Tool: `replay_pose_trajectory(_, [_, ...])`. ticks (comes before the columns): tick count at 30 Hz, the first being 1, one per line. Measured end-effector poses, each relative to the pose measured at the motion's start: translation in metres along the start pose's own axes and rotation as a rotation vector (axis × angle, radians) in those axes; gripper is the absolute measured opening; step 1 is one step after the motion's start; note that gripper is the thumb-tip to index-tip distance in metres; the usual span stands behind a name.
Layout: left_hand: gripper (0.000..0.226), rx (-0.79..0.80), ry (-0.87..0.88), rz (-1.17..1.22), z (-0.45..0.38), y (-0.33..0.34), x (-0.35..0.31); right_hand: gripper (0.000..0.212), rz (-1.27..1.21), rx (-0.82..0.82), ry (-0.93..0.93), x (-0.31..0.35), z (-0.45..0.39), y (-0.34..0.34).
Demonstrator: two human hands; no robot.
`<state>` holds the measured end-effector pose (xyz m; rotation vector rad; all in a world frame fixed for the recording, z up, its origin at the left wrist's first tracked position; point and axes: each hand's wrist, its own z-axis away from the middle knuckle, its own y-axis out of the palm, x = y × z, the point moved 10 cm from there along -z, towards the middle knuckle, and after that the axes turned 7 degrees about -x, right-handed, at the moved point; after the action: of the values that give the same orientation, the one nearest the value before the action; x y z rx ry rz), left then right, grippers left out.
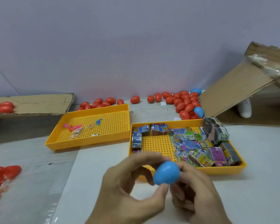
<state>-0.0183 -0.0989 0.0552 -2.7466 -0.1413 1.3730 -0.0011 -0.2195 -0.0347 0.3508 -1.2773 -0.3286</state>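
The blue plastic egg (166, 172), smooth, plain and closed in one piece, is held tilted above the table in the near middle of the scene, over the near rim of the right-hand yellow tray (225, 171), pinched between the left hand (128, 183) and the right hand (196, 189).

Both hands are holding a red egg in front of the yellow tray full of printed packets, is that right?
Not quite: the egg is blue, not red. The head view shows the left hand and the right hand both holding it in front of the yellow tray full of printed packets.
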Motion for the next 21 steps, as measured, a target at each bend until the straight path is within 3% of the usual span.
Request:
replay_pose_trajectory(3, [0.046,0.011,-0.003,-0.027,0.017,0.003,0.010,0.019,0.000,0.035,0.026,0.003,0.004,-0.001])
replay_pose_trajectory(6, [0.044,-0.028,-0.038,-0.017,0.025,-0.001,0.023,0.046,0.181,0.070,0.088,-0.002,0.009,-0.005])
replay_pose_trajectory(9, [0.042,-0.039,-0.069,0.012,0.029,-0.002,0.030,0.027,0.298,0.091,0.073,0.004,0.011,-0.003])
replay_pose_trajectory(15, [0.049,-0.133,-0.230,0.166,0.036,-0.010,0.049,0.020,0.273,0.101,0.028,0.008,0.010,0.000])
replay_pose_trajectory(21, [0.028,-0.173,-0.206,0.091,0.035,-0.016,0.043,0.014,0.250,0.054,-0.052,0.010,0.012,0.000])
